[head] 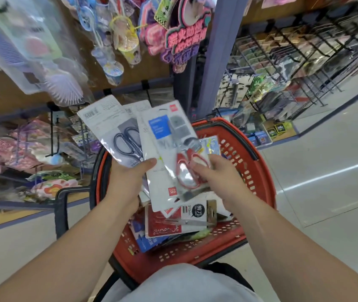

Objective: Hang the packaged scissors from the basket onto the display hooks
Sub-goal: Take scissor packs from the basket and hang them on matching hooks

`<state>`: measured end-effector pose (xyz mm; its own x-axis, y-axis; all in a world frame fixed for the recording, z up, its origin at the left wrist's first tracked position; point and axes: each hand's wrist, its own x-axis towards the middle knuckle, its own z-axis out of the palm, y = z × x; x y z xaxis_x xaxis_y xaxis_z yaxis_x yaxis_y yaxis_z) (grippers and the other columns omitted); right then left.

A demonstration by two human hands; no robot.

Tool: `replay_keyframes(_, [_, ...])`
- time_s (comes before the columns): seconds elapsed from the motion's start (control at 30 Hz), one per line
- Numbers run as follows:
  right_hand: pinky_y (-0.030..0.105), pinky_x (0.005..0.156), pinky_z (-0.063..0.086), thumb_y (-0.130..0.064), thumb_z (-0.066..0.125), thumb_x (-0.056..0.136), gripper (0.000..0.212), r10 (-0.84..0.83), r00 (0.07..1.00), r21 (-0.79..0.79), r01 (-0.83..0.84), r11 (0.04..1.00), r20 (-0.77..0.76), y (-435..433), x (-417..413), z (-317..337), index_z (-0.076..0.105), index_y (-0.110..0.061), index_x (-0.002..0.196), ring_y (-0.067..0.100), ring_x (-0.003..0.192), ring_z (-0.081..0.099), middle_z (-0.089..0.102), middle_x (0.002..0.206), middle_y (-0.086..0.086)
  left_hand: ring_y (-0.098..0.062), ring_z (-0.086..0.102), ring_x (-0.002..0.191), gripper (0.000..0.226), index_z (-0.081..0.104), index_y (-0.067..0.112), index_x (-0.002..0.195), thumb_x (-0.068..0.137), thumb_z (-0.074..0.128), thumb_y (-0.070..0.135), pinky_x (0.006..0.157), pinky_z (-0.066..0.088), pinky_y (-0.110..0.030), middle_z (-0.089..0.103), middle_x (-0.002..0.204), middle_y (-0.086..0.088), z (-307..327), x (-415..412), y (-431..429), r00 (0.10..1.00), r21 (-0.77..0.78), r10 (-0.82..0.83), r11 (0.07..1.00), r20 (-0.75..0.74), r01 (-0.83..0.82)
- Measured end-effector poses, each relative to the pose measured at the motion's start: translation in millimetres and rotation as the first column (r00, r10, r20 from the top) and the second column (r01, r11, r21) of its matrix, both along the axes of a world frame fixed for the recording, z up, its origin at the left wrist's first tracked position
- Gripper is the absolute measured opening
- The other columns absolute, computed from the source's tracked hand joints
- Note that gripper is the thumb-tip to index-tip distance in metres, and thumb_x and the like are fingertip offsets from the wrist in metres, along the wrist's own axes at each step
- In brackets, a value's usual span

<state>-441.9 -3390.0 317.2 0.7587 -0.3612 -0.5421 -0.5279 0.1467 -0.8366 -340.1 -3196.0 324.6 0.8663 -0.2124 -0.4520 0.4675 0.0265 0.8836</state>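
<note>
Above the red basket (263, 182): keep the fanned scissors packs (108, 131) clamped under the left hand (128, 182) thumb; with right hand (219, 173) fingers (197, 166) pinching the red-handled pack (162, 153) at its lower end, slide it free singly, top edge leading.

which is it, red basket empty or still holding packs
Not empty: several scissors packs lie stacked inside the red basket.
</note>
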Motion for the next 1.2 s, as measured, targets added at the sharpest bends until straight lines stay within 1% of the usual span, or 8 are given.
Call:
replay_keyframes(0.17, [0.039,0.085,0.050,-0.045,0.080,0.088,0.049,0.073,0.997,0.004,-0.073,0.997,0.002,8,0,-2,0.068,0.001,0.102,0.032,0.093,0.068,0.069,0.102,0.022,-0.024,0.074,0.114,0.051,0.064,0.017,0.137,0.091,0.077,0.000,0.103,0.057,-0.050,0.078,0.123,-0.002,5,1,-4,0.999,-0.026,-0.034,0.999,0.024,0.035])
replay_keyframes(0.43, [0.014,0.071,0.049,-0.038,0.077,0.093,0.007,0.249,0.967,-0.146,-0.239,0.960,0.052,20,5,0,0.072,-0.036,0.097,-0.004,0.079,0.069,0.074,0.084,-0.023,-0.031,0.077,0.105,0.060,0.072,0.016,0.126,0.067,0.086,0.014,0.083,0.063,-0.046,0.080,0.115,-0.009,2,-3,2,0.990,-0.017,-0.138,0.990,-0.005,0.138])
replay_keyframes(0.57, [0.027,0.101,0.048,-0.054,0.065,0.098,0.048,0.362,0.929,-0.117,-0.369,0.922,-0.072,3,-2,-25,0.065,-0.029,0.139,0.001,0.114,0.063,0.066,0.139,-0.011,-0.036,0.074,0.111,0.064,0.071,0.014,0.131,0.069,0.086,0.013,0.086,0.063,-0.047,0.078,0.120,-0.012,-19,-3,21,0.988,0.030,-0.135,0.990,-0.079,0.138])
replay_keyframes(0.67, [0.034,0.112,0.040,-0.050,0.063,0.100,0.065,0.213,0.934,-0.353,-0.310,0.883,-0.287,-34,-5,-57,0.049,-0.019,0.154,0.022,0.139,0.051,0.048,0.157,0.006,-0.037,0.074,0.112,0.069,0.071,0.013,0.132,0.067,0.091,0.021,0.082,0.065,-0.045,0.078,0.120,-0.013,-28,-5,36,0.990,0.036,-0.103,0.994,-0.097,0.107])
replay_keyframes(0.83, [0.036,0.093,0.051,-0.041,0.075,0.092,0.066,0.232,0.832,-0.396,-0.461,0.794,-0.504,-64,-7,-101,0.051,-0.018,0.149,0.033,0.123,0.058,0.056,0.143,0.010,-0.031,0.074,0.115,0.088,0.065,0.016,0.138,0.056,0.098,0.024,0.094,0.060,-0.049,0.077,0.126,-0.010,-26,-5,44,0.995,0.044,-0.081,0.996,-0.053,0.083])
replay_keyframes(1.0, [0.039,0.087,0.047,-0.046,0.091,0.071,0.061,0.198,0.935,-0.712,-0.352,0.608,-0.293,-39,-6,-115,0.062,-0.016,0.116,0.028,0.111,0.054,0.055,0.116,0.005,-0.034,0.072,0.118,0.085,0.062,0.013,0.142,0.064,0.095,0.016,0.098,0.058,-0.058,0.075,0.129,-0.011,-23,1,51,0.999,0.050,-0.016,0.999,-0.034,0.018])
replay_keyframes(1.1, [0.034,0.083,0.048,-0.054,0.086,0.076,0.059,0.561,0.681,-0.503,-0.729,0.464,-0.470,-20,-8,-116,0.067,-0.021,0.121,0.023,0.108,0.062,0.064,0.114,0.000,-0.033,0.075,0.112,0.059,0.067,0.010,0.135,0.079,0.084,0.002,0.093,0.061,-0.054,0.078,0.123,-0.010,-20,3,59,1.000,0.104,-0.015,0.994,-0.011,0.016])
replay_keyframes(1.2, [0.034,0.087,0.048,-0.057,0.082,0.078,0.062,0.631,0.548,-0.485,-0.824,0.294,-0.549,-7,-10,-121,0.064,-0.029,0.130,0.023,0.115,0.061,0.066,0.123,-0.002,-0.027,0.077,0.108,0.060,0.065,0.007,0.137,0.080,0.081,0.002,0.080,0.066,-0.040,0.078,0.123,-0.010,-16,3,67,1.000,0.143,-0.006,0.990,0.020,0.003])
